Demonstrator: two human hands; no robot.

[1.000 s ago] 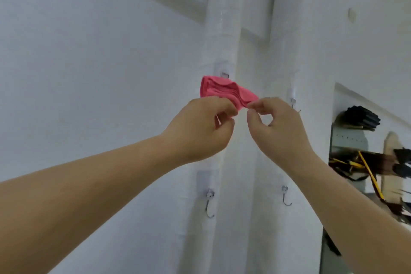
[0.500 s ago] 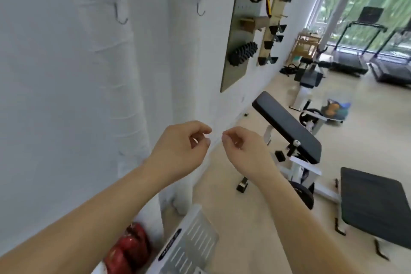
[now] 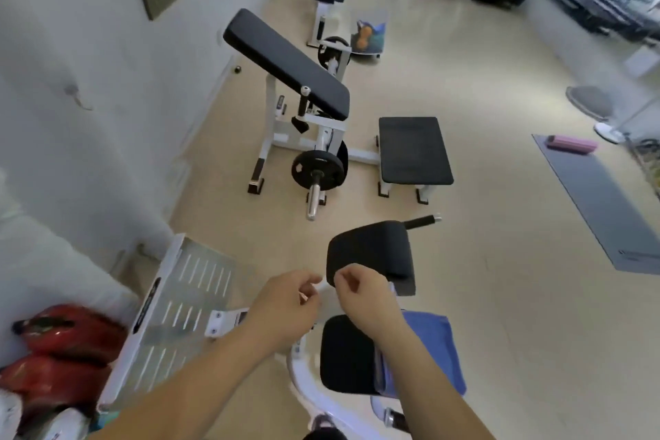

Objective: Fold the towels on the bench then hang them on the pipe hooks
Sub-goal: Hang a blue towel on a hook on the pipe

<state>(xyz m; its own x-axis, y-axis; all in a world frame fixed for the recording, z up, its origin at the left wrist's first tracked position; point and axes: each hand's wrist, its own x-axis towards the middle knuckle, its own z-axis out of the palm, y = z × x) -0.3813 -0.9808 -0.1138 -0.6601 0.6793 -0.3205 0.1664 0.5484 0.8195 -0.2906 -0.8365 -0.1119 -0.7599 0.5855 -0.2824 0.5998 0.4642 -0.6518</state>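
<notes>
A blue towel (image 3: 437,343) lies over the black padded bench (image 3: 348,357) just below me, partly hidden by my right forearm. My left hand (image 3: 285,304) and my right hand (image 3: 360,300) hover side by side above the bench, fingers curled with the fingertips pinched, holding nothing. One small wall hook (image 3: 76,96) shows blurred on the white wall at the left. The pink towel is out of view.
A black upper pad (image 3: 371,250) of the same machine sits just beyond my hands. A white perforated footplate (image 3: 178,300) and red bags (image 3: 60,343) lie at the lower left. Further off stand an incline bench (image 3: 285,61), a flat bench (image 3: 414,150) and a grey mat (image 3: 603,204).
My hands let go of the pink towel up at the pipe hook and dropped low. My view swung down from the pipe to the floor and the bench with the blue towel.
</notes>
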